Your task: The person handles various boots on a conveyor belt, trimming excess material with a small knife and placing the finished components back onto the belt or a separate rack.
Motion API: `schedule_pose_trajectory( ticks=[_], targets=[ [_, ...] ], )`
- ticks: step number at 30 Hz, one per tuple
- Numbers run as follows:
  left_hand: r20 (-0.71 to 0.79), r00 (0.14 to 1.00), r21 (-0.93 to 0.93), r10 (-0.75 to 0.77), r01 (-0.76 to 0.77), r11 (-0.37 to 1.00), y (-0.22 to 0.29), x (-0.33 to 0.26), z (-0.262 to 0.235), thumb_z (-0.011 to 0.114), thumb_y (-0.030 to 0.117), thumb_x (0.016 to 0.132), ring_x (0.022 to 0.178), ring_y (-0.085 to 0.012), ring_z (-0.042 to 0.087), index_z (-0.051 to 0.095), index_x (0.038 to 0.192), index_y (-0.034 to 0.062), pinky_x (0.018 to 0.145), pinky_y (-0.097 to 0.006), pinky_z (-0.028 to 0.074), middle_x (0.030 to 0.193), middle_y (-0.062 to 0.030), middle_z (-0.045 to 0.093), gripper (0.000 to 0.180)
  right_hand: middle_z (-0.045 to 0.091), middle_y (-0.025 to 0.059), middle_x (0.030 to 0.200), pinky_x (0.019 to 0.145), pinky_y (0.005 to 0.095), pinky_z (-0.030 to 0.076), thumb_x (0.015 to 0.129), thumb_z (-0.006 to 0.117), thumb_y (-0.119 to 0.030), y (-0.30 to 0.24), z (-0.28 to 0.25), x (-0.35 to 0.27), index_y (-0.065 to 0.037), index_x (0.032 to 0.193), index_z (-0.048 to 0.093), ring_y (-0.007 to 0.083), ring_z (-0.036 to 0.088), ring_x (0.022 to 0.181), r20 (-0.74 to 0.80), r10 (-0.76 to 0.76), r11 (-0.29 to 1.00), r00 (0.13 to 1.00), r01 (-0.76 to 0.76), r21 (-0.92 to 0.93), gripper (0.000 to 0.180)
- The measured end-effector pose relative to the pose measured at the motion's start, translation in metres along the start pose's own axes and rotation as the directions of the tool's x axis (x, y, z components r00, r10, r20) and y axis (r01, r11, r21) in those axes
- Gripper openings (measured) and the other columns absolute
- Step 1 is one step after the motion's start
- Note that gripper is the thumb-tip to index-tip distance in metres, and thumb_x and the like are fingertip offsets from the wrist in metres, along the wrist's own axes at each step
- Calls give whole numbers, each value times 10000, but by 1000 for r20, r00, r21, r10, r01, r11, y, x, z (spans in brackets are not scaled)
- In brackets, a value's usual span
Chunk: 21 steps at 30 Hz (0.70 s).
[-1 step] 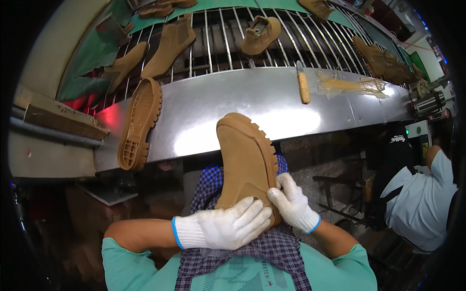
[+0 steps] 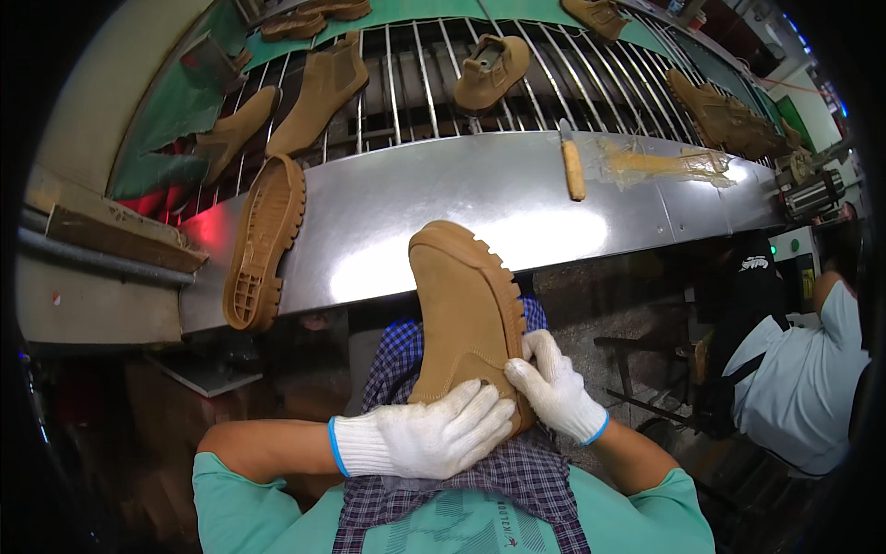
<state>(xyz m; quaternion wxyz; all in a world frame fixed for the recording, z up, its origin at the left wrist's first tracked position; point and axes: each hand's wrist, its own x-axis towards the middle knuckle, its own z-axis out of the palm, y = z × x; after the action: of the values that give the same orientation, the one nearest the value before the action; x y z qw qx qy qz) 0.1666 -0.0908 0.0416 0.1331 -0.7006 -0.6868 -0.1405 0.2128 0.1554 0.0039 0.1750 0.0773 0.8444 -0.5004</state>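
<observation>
A tan suede ankle boot (image 2: 466, 314) with a ridged rubber sole rests on my checked apron, toe pointing away toward the steel bench (image 2: 388, 222). My left hand (image 2: 425, 439), in a white knit glove, lies across the boot's ankle opening and presses it down. My right hand (image 2: 554, 392), also gloved, grips the boot's right side at the sole edge near the heel. Both hands touch the same boot.
A second tan boot (image 2: 263, 245) lies sole-up at the bench's left end. A wooden-handled knife (image 2: 572, 166) and a yellowish smear (image 2: 664, 164) sit on the bench. Several boots (image 2: 318, 92) lie on the wire rack (image 2: 415, 111) behind. Another person (image 2: 812, 369) is at the right.
</observation>
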Motion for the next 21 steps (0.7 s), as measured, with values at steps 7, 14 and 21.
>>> schedule_pose_trajectory(
  ticks=[7,14,21],
  targets=[
    [94,995,-34,46,-42,999,-3,-1,-3,623,293,984,1148,-338,717,748,1250,14,1001,-450,595,1271,-189,729,405,632,209,1386,1144,398,461,1035,647,-366,-23,-11,59,14,1567,431,259,603,1292,41,-31,982,999,23,187,689],
    [30,999,-47,-17,18,999,6,-19,5,595,284,1007,1221,-301,692,747,1253,39,1071,-430,565,1306,-159,722,379,615,194,1448,1152,388,464,1168,379,-438,-35,-3,117,-2,1532,519,265,600,1311,51,-144,896,988,108,431,586],
    [106,994,-49,2,3,999,6,-10,6,562,284,1023,1260,-300,672,711,1316,42,1090,-435,553,1372,-154,690,407,701,317,1250,971,523,581,1129,441,-460,-56,0,91,-70,1546,489,476,725,1089,-149,-260,953,954,229,-199,573]
  ],
)
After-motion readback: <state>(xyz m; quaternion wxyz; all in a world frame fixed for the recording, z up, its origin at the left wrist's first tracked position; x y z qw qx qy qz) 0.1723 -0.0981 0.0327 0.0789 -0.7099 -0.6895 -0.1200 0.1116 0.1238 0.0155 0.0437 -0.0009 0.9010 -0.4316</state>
